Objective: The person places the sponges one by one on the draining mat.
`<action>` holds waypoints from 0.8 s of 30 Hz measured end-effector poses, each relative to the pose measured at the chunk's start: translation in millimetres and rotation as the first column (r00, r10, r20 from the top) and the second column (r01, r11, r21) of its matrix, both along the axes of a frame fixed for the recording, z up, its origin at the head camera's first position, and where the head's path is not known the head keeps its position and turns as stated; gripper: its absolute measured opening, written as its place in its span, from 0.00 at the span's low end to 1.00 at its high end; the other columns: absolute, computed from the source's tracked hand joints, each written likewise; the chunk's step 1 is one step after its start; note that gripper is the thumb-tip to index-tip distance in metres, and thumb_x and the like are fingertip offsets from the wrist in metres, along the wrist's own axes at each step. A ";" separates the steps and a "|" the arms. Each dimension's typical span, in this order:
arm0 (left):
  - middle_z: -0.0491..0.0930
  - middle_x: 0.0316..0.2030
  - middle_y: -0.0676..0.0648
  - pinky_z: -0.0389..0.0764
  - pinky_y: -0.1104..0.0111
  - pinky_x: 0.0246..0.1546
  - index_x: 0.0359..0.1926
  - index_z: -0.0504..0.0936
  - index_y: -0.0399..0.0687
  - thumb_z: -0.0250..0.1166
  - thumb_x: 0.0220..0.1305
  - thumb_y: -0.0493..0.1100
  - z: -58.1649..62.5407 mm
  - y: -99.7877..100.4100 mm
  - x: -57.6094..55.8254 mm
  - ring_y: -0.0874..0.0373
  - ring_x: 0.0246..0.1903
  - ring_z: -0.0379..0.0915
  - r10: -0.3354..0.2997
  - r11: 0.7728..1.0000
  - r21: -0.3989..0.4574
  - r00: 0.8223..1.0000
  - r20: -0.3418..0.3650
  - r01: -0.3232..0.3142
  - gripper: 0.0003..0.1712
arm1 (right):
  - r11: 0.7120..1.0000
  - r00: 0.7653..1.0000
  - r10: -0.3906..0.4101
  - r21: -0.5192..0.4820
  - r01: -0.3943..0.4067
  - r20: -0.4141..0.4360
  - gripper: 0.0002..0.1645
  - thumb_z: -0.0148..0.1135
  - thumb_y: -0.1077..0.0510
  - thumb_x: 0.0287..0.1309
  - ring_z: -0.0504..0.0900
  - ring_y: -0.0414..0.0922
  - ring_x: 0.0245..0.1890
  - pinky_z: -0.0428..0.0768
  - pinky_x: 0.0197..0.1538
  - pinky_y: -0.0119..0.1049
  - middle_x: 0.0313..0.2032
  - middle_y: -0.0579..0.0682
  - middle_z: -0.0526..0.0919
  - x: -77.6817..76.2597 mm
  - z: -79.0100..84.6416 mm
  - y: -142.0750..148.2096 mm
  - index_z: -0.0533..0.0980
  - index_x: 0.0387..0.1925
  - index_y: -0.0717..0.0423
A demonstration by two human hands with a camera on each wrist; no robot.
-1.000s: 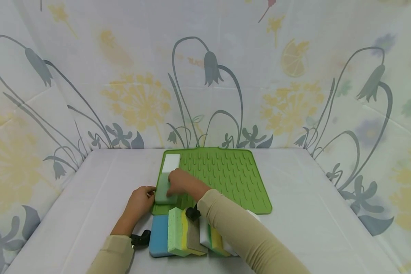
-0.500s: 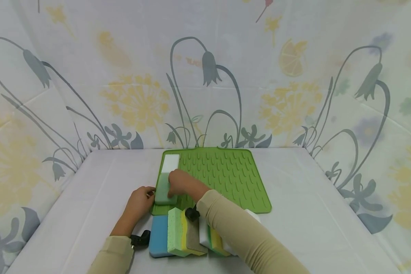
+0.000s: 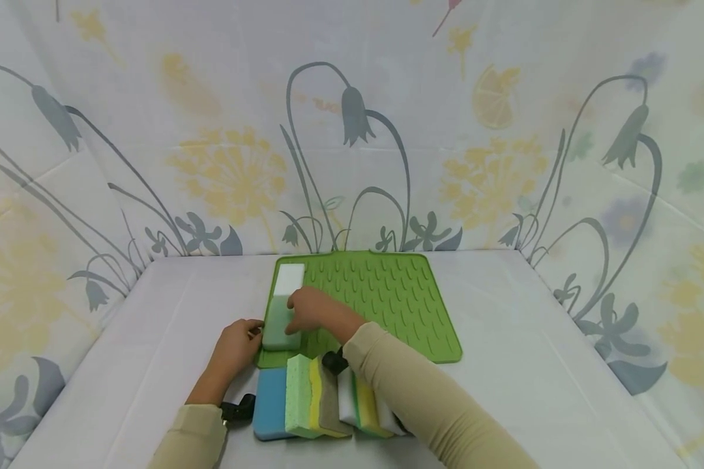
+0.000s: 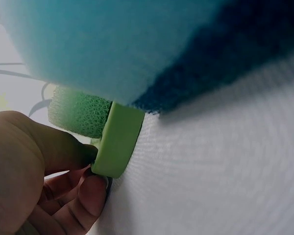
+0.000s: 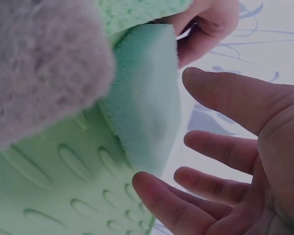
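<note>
Right hand [image 3: 312, 309]: I have it over the pale green rectangular foam sponge [image 3: 277, 326], grip apart, fingers spread; I can't tell whether a fingertip touches.
Left hand [image 3: 234, 345]: grip clamped, thumb and finger pinching the left edge of the bright green ridged mat [image 3: 381, 306].
Pale green sponge: on the mat's near-left part, just nearer me than the white rectangular block [image 3: 289, 279].
Mat: reaching the far edge of the white-covered worktop [image 3: 504, 391].
Blue rectangular sponge [image 3: 270, 404]: by the mat's near-left corner.
</note>
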State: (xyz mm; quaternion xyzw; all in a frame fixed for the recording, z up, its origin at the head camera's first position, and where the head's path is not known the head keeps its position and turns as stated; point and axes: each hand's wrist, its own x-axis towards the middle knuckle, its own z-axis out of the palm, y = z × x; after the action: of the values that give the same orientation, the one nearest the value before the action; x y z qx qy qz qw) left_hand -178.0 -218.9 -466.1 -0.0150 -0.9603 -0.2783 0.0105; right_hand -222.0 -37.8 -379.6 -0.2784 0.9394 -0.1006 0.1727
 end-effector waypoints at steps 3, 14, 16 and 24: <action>0.83 0.41 0.37 0.81 0.55 0.38 0.55 0.79 0.30 0.56 0.66 0.37 0.8 -0.2 -0.4 0.45 0.40 0.80 0.000 1.000 0.002 1.000 0.002 0.000 0.20 | 1.000 1.000 0.011 -0.007 -0.011 -0.010 0.33 0.64 0.44 0.60 0.75 0.45 0.61 0.76 0.60 0.37 0.61 0.47 0.77 2.4 6.3 3.8 0.72 0.64 0.51; 0.83 0.42 0.37 0.81 0.55 0.39 0.55 0.78 0.31 0.56 0.65 0.37 1.0 -0.7 0.3 0.45 0.41 0.80 0.023 1.000 -0.005 1.000 0.013 -0.023 0.20 | 0.999 0.999 0.043 -0.027 -0.043 -0.020 0.33 0.58 0.41 0.63 0.73 0.46 0.63 0.73 0.63 0.41 0.63 0.48 0.75 11.6 15.5 24.1 0.71 0.65 0.50; 0.83 0.42 0.37 0.81 0.55 0.39 0.55 0.78 0.30 0.56 0.65 0.37 1.5 0.1 0.8 0.45 0.41 0.80 0.024 1.000 -0.009 1.000 0.015 -0.024 0.20 | 0.998 0.999 0.048 -0.042 -0.049 -0.023 0.33 0.59 0.41 0.63 0.72 0.47 0.64 0.73 0.63 0.42 0.63 0.47 0.74 15.0 16.7 30.4 0.71 0.65 0.50; 0.83 0.41 0.37 0.80 0.56 0.37 0.54 0.79 0.30 0.56 0.64 0.36 3.4 2.3 2.7 0.46 0.40 0.80 0.016 1.000 -0.006 1.000 0.003 -0.016 0.20 | 0.992 0.995 0.091 -0.089 -0.094 -0.041 0.32 0.57 0.42 0.64 0.69 0.48 0.67 0.70 0.67 0.45 0.66 0.48 0.72 29.1 28.5 60.4 0.69 0.66 0.50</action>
State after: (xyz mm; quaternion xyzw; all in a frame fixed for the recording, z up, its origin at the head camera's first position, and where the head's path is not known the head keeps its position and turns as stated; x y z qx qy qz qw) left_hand -175.3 -216.6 -462.7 -0.0070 -0.9612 -0.2754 0.0111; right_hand -192.9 22.6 -351.1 -0.3312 0.9229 -0.1301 0.1471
